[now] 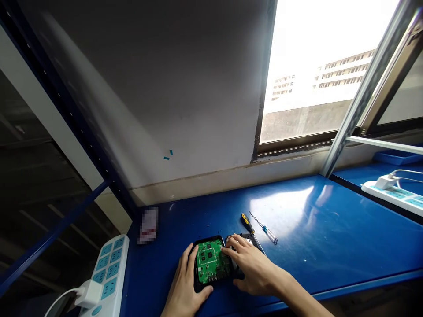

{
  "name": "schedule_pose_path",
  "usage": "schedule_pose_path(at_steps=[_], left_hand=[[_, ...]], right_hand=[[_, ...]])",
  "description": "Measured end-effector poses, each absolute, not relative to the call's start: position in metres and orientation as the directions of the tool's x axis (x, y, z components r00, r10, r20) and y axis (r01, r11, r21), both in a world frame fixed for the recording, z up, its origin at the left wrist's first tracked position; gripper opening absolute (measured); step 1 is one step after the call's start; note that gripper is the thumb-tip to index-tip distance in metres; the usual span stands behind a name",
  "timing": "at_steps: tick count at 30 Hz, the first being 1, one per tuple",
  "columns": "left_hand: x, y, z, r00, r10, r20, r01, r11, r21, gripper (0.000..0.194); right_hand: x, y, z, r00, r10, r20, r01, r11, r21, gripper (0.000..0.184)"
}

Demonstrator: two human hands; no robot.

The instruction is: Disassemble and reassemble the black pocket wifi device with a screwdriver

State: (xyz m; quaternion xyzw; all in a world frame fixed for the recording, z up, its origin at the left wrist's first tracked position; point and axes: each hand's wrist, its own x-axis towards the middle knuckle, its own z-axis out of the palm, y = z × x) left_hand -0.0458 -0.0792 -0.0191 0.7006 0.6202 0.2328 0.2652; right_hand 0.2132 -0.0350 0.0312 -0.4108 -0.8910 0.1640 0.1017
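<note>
A green circuit board (209,259) sits in a shallow black case (196,277) near the front of the blue table. My left hand (185,284) holds the case by its left side, fingers along the edge and thumb at the lower left corner. My right hand (249,266) is bent over the right side of the board, its index fingertip at the board's upper right edge and its thumb lower down. Under and behind that hand lies a dark part with a silvery area (247,237), mostly covered. Whatever the right fingers grip is hidden.
Beyond my right hand lie a yellow-and-black screwdriver (247,223) and a blue-handled screwdriver (269,233). Tiny dark bits, possibly screws, dot the blue table (185,224). At left is a white power strip (110,268) with a plugged-in adapter; a blurred packet (148,224) lies behind.
</note>
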Motion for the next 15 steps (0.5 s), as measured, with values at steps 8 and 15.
schedule_pose_path(at_steps=[8,15], left_hand=[[-0.043,-0.06,0.003,0.188,0.978,-0.089,0.768,-0.09,0.634,0.107],[-0.043,-0.058,0.008,0.18,0.977,-0.114,0.78,-0.072,0.621,0.108]], right_hand=[[0.199,-0.028,0.041,-0.622,0.782,-0.044,0.75,0.579,-0.32,0.06],[0.199,-0.026,0.033,-0.619,0.784,-0.042,0.75,0.575,-0.326,0.057]])
